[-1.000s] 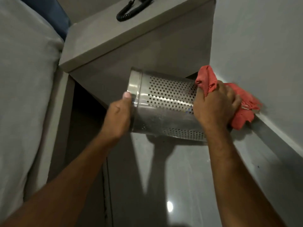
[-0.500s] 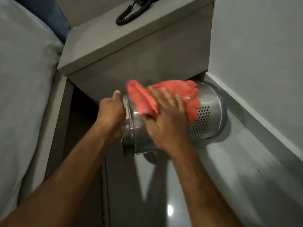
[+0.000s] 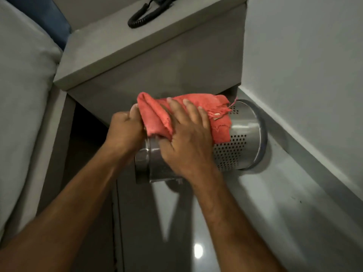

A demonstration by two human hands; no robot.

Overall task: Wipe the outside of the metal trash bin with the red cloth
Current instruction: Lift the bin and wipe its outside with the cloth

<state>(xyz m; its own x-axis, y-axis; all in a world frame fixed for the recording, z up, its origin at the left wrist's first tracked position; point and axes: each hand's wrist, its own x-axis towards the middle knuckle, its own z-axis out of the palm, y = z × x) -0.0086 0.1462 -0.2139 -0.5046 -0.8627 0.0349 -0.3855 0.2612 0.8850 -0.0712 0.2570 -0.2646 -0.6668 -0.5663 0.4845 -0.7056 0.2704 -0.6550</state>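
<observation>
The metal trash bin (image 3: 243, 138), shiny and perforated, is held on its side above the floor, its far end near the wall's skirting. My left hand (image 3: 123, 132) grips the bin's near rim, its thumb against the cloth. The red cloth (image 3: 157, 112) is draped over the upper side of the bin. My right hand (image 3: 186, 142) lies flat on the cloth with fingers spread, pressing it onto the bin's side. The hands and cloth hide most of the bin's near half.
A grey bedside cabinet (image 3: 137, 50) with a coiled black phone cord (image 3: 145, 14) stands just behind the bin. A bed with grey bedding (image 3: 21, 95) is at the left, a pale wall (image 3: 306, 65) at the right. Glossy floor (image 3: 255, 222) lies below.
My right hand has carried the cloth from the bin's far right end to its near upper side. The bin has swung so its far end points toward the wall.
</observation>
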